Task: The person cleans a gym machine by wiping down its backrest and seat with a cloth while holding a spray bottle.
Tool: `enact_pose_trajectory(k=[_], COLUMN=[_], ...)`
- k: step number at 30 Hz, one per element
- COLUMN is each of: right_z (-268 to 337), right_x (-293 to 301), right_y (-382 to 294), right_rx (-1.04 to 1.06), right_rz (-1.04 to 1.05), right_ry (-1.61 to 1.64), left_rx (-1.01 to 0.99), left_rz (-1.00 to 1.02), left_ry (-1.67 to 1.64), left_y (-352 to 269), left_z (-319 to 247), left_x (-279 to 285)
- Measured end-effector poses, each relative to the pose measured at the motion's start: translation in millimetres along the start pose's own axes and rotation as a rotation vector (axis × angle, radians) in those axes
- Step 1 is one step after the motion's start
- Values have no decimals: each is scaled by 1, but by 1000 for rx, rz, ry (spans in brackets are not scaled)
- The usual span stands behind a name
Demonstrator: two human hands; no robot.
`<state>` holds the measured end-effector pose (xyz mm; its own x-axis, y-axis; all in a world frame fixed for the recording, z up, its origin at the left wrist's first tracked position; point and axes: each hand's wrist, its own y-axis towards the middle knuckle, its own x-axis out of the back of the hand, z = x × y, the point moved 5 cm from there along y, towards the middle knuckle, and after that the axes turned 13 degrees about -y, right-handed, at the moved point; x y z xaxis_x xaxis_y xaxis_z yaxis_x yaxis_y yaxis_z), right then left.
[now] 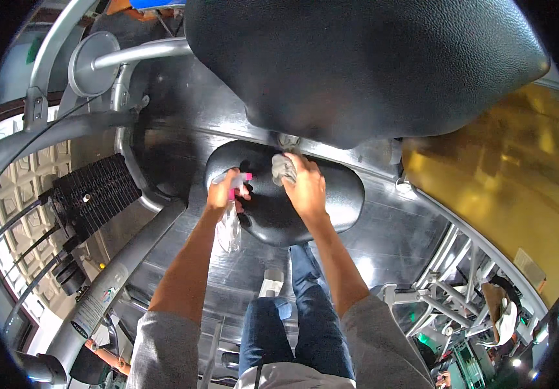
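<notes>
Below me is the black padded seat (pixel 269 219) of a gym machine, with a shine on its right end. My left hand (pixel 223 194) grips the neck of a clear spray bottle (pixel 229 228), which has a white and pink trigger head and hangs over the seat's left part. In my right hand (pixel 306 187) is a crumpled grey cloth (pixel 284 169), held over the seat's upper middle. Whether the cloth touches the seat, I cannot tell. A large black backrest pad (pixel 357 63) fills the top of the view, beyond both hands.
Silver tubing (pixel 148 51) and a black weight stack (pixel 97 194) stand at the left. A yellowish panel (pixel 493 194) is on the right, with metal frames (pixel 449 296) below it. Another person's arm (pixel 109 357) shows at the lower left.
</notes>
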<state>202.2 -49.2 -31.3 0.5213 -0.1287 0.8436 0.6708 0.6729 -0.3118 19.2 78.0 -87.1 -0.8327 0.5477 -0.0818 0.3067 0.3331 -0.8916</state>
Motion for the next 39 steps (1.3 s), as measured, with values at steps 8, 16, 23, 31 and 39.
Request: enact_pose_trajectory(k=[8,16,23,31,39], right_z=[-84,-53,-82,-112,-50], right_x=[38,7,19,41,28], right_y=[-32,30,29,8,-29], right_rx=[-90,-130,-154,-252,-93], right_rz=[-115,41,200,71,-29], right_ry=[-95,-62,-157,-219,-48], left_rx=[-12,25,-2,-50,-167], left_rz=[10,14,4,65,-10], left_ry=[2,-47,-58,10,-29], left_y=[0,-2,-8,-3,-24], left_z=[-1,-5,-6,3,-5], left_x=[2,3,1,9,-9])
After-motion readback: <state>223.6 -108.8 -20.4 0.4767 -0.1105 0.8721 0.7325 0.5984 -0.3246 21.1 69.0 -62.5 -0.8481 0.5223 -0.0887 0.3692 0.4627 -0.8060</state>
